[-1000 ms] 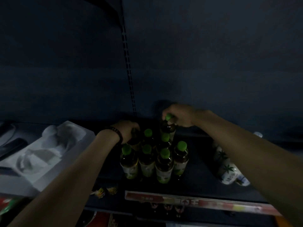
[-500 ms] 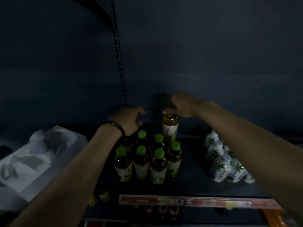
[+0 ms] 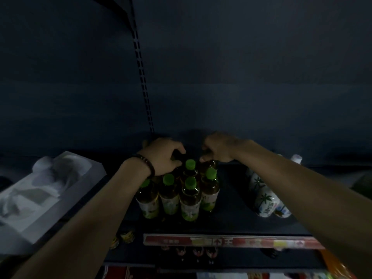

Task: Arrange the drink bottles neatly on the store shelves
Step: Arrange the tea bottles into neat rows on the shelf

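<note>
A cluster of several green-capped tea bottles (image 3: 189,200) stands on the dark shelf (image 3: 233,220), in rows running front to back. My left hand (image 3: 163,156), with a dark bracelet at the wrist, curls over the top of a bottle at the back left of the cluster. My right hand (image 3: 219,148) grips the top of a back-row tea bottle (image 3: 211,164), whose cap is hidden under the fingers. Which bottle the left hand holds is mostly hidden by the hand.
White bottles with palm-tree prints (image 3: 263,196) lie at the right of the shelf. A white moulded tray (image 3: 40,190) sits at the left. A red price strip (image 3: 231,241) runs along the shelf's front edge. A slotted upright (image 3: 143,77) rises behind.
My right hand has lowered the lifted tea bottle back down into the rear of the cluster. My left hand, spread above the bottles before, now curls down over the back-left bottle.
</note>
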`<state>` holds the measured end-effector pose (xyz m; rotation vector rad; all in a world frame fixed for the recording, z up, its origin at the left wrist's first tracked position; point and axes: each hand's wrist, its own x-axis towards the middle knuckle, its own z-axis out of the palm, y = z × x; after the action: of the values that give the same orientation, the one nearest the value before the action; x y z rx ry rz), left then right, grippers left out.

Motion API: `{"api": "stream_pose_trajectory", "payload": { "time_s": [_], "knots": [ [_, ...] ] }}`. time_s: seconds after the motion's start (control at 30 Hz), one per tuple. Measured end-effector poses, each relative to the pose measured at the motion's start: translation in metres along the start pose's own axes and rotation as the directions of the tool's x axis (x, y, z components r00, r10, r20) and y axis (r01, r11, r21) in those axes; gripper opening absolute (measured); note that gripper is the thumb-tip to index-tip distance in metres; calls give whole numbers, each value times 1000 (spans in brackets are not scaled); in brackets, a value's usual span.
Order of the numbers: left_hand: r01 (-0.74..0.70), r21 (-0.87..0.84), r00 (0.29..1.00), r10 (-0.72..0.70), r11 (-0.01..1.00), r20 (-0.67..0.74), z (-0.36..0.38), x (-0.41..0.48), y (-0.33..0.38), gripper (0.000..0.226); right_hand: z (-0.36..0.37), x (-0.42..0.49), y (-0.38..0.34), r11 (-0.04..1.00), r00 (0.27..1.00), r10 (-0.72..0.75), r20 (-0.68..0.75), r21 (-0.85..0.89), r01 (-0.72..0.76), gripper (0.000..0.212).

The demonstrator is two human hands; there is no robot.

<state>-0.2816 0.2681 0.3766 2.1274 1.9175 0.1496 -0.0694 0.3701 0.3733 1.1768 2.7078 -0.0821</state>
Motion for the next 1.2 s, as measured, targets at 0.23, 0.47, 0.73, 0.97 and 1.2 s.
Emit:
{"api": "stream_pose_trajectory", "payload": {
  "time_s": [0.23, 0.47, 0.73, 0.97, 1.2],
  "knots": [
    [-111, 115, 972, 132, 987, -192, 46, -36, 40, 47, 7, -25, 0, 971, 995, 100, 19, 217, -102, 49],
    [-35, 103, 938, 68, 994, -339, 96, -55, 26, 47, 84, -80, -30, 635, 744, 505, -439, 772, 25, 19],
    [-80, -240, 554, -157, 968, -818, 151, -93, 49, 40, 146, -92, -60, 579, 852, 398, -340, 814, 54, 67],
    [11, -536, 734, -371, 844, -569, 202, -110, 60, 50, 148, -109, -39, 506, 918, 322, -231, 861, 39, 71],
    [146, -687, 852, -443, 712, -279, 225, -102, 59, 73, 184, -110, -50, 440, 870, 441, -221, 898, 5, 73]
  ]
}}
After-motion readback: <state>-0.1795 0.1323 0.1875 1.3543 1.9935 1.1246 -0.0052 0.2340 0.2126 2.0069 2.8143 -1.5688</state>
